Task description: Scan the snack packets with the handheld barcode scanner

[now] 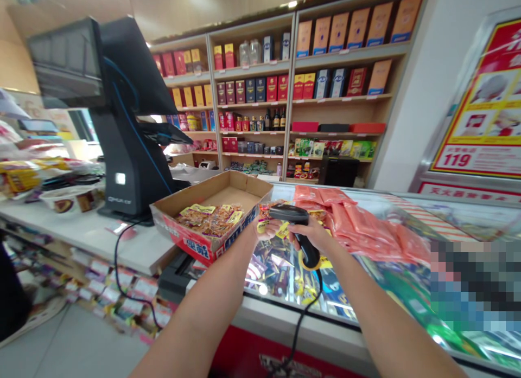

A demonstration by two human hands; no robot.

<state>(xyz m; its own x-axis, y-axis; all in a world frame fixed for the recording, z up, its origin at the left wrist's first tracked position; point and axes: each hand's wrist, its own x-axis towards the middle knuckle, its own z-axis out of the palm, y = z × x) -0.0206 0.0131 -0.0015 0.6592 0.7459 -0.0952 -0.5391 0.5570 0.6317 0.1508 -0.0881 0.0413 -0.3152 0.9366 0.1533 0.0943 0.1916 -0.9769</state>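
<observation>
My right hand [315,234] grips a black barcode scanner [290,212] by its handle, and a dark cable hangs from the handle's base. Just left of it, my left hand [266,229] has its fingers closed on a small snack packet [264,211] with yellow and purple print. The scanner's head is over or right beside this packet; whether they touch I cannot tell. An open cardboard box [211,248] stands left of my left hand, with several similar snack packets [211,218] lying in it. More packets lie behind the scanner, partly hidden by my hands.
Beneath my hands is a glass display counter [264,296] with packaged goods inside. Pink plastic packs [362,226] are piled at the right. A point-of-sale terminal [132,150] stands on the white counter [150,250] at the left. Shelves [252,107] of boxes and bottles line the back wall.
</observation>
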